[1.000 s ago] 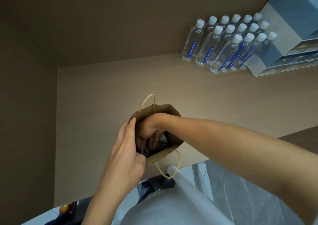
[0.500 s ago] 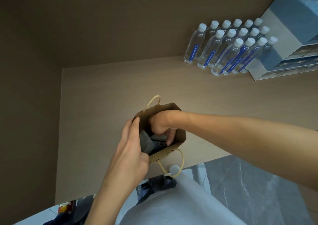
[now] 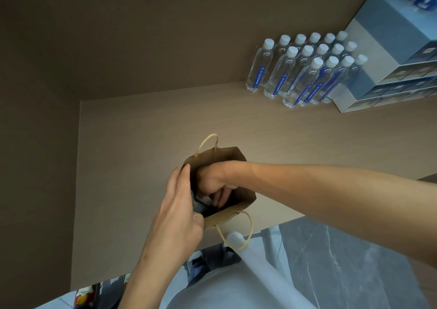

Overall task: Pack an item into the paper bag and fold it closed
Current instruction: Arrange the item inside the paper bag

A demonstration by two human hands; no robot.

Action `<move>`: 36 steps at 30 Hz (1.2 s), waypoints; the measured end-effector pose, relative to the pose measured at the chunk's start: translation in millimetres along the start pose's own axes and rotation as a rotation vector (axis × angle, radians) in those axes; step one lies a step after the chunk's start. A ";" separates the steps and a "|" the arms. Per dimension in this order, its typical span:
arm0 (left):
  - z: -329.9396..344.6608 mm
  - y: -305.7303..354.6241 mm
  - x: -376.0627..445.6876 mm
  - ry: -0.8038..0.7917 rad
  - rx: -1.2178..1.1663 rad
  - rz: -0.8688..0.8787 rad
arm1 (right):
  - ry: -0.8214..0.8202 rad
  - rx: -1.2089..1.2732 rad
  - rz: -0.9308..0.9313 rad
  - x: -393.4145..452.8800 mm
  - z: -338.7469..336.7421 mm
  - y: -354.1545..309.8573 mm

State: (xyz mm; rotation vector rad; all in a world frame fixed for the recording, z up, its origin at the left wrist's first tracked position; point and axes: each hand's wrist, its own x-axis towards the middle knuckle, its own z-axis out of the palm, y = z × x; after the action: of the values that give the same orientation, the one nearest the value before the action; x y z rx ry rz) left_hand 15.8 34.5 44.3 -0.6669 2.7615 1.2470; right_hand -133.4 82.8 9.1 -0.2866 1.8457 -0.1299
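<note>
1. The left hand (image 3: 179,204) grips the left edge of the paper bag (image 3: 236,211); its fingers lie pressed together along the rim, and the thumb pinches the near wall.
2. The bag stands open on the table (image 3: 142,143), near the front edge. It is plain brown, and no print is visible on it. One cord handle (image 3: 208,141) rises at the far side, and the other handle (image 3: 248,233) hangs over the table edge.
3. The item (image 3: 201,203) is inside the bag, at its left side. It looks dark grey with a pale part, but most of it is hidden by both hands, so I cannot tell what it is.
4. The right hand (image 3: 212,181) reaches down into the bag. Its fingers curl toward the item; whether they really pinch it I cannot tell.
5. Far right on the table stands a group of water bottles (image 3: 305,70) with white caps and blue labels. The writing on the labels is too small to read.
6. Just beside the bottles is a stack of blue and white boxes (image 3: 387,48), cut off by the picture's edge.
</note>
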 end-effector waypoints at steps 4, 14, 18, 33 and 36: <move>0.0 -1.1 0.0 0.012 -0.013 -0.011 | 0.026 -0.311 -0.118 -13.3 2.2 -4.0; -0.6 1.8 0.1 -0.001 -0.007 -0.017 | 0.040 -0.216 -0.196 -24.0 21.8 -16.1; -0.7 2.5 -1.5 0.006 -0.020 -0.010 | 0.092 -0.185 -0.200 -26.5 9.7 -10.8; -3.4 1.9 2.9 0.002 -0.041 -0.036 | 0.247 -0.767 -0.170 -102.6 -40.2 -26.9; -2.6 1.1 3.7 0.006 -0.047 -0.028 | 0.396 -0.954 -0.219 -121.8 -50.1 -27.8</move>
State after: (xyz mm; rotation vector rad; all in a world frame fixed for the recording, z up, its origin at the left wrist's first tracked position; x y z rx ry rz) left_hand 12.4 31.9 46.0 -0.7116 2.7253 1.3101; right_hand -145.2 85.1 143.2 -1.1908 2.1507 0.6055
